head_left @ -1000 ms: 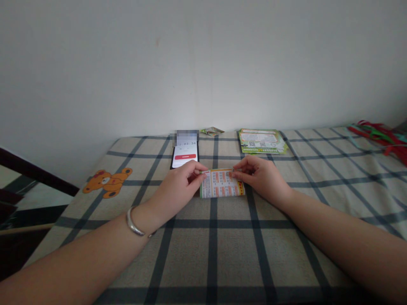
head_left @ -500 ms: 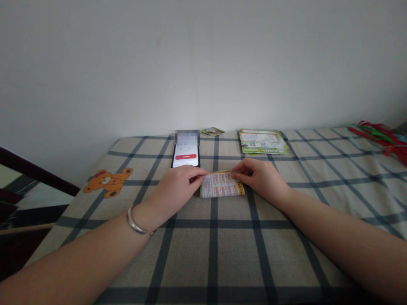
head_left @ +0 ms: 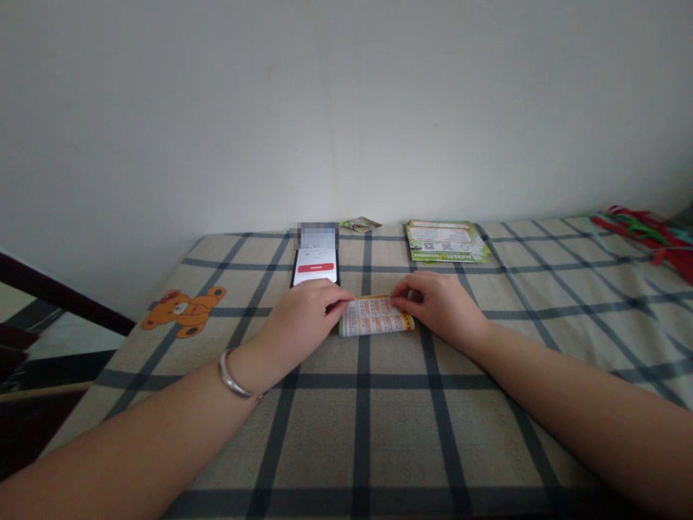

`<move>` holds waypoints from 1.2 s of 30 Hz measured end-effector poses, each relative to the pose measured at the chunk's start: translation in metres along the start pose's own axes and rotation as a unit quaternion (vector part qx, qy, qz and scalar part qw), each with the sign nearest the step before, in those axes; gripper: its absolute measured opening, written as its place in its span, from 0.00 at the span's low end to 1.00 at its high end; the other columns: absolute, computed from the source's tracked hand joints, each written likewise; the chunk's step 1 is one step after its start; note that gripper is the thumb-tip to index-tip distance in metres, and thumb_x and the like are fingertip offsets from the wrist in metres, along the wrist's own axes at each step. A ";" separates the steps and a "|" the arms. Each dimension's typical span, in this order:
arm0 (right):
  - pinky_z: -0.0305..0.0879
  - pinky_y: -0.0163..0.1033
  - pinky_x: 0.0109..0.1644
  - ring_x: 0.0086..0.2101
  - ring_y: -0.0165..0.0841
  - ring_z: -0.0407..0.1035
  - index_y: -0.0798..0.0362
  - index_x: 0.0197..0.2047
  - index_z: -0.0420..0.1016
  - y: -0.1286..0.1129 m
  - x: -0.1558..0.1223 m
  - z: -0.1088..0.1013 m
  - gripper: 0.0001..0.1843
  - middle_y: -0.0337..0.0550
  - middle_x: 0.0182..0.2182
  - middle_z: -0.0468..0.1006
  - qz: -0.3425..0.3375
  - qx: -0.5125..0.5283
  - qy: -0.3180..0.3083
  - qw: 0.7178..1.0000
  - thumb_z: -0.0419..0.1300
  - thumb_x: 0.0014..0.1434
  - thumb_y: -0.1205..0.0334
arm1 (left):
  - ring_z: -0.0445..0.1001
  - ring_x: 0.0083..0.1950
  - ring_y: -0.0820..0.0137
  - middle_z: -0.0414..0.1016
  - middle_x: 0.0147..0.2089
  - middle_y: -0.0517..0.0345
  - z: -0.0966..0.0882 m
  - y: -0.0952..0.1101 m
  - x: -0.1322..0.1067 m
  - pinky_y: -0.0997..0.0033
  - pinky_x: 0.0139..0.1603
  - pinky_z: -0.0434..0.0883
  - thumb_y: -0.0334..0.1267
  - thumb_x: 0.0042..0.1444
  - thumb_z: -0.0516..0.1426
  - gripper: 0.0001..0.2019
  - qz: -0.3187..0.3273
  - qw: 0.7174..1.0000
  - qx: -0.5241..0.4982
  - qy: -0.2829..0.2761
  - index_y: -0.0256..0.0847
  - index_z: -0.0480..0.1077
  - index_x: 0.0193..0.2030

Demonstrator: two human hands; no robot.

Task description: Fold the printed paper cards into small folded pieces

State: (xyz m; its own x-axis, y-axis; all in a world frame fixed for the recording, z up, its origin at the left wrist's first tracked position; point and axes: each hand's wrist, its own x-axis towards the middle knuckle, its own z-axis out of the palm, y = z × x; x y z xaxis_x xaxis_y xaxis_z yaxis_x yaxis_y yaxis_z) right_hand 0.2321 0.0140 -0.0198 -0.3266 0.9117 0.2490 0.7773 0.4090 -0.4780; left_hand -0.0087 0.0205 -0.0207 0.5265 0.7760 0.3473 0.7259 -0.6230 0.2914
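Observation:
A folded printed leaflet [head_left: 373,318] with orange and white blocks of text lies on the checked tablecloth between my hands. My left hand [head_left: 308,307], a silver bangle on its wrist, pinches the leaflet's far left corner between thumb and fingers. At the far right corner, my right hand [head_left: 441,300] pinches the same far edge, its fingertips partly covering the print. Just beyond my left hand is a phone [head_left: 317,263] with a lit screen, its lower end partly hidden by that hand.
A stack of green-and-white leaflets [head_left: 447,242] lies by the wall, with a small folded paper piece [head_left: 362,224] left of it. An orange bear cutout [head_left: 184,310] is on the left. Red and green strips [head_left: 655,238] lie at the far right. The checked tablecloth [head_left: 325,448] covers the table.
My right hand has shifted slightly left along the leaflet's far edge, its fingertips now further over the print. My left hand keeps its pinch at the left corner.

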 end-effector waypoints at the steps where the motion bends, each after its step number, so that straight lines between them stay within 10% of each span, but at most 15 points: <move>1: 0.61 0.36 0.34 0.31 0.30 0.68 0.49 0.34 0.77 0.000 0.000 0.000 0.02 0.38 0.31 0.77 -0.001 -0.001 -0.001 1.000 0.63 0.57 0.62 | 0.75 0.42 0.65 0.79 0.40 0.56 0.000 0.000 0.000 0.63 0.45 0.71 0.33 0.61 0.55 0.08 -0.001 1.000 0.000 -0.002 0.41 0.77 0.42; 18: 0.64 0.38 0.41 0.35 0.32 0.67 0.52 0.36 0.79 0.007 0.004 0.003 0.04 0.43 0.35 0.73 -0.067 0.003 0.015 0.998 0.63 0.57 0.66 | 0.73 0.45 0.65 0.76 0.42 0.56 -0.001 0.002 0.000 0.63 0.47 0.70 0.34 0.63 0.54 0.08 -0.018 0.999 0.019 -0.034 0.41 0.74 0.44; 36: 0.55 0.42 0.41 0.39 0.35 0.69 0.44 0.39 0.80 -0.005 0.004 -0.012 0.08 0.34 0.39 0.79 -0.169 -0.216 -0.033 0.961 0.58 0.63 0.57 | 0.72 0.43 0.69 0.72 0.44 0.60 -0.002 -0.004 0.000 0.67 0.44 0.70 0.29 0.64 0.52 0.13 0.059 0.993 0.047 -0.087 0.47 0.74 0.49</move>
State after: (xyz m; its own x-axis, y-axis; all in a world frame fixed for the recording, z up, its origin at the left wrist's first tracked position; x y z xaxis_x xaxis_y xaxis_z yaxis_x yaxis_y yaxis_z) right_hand 0.2328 0.0148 -0.0065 -0.6225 0.7356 0.2674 0.7667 0.6417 0.0195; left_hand -0.0125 0.0231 -0.0205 0.6733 0.7081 0.2127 0.6882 -0.7054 0.1699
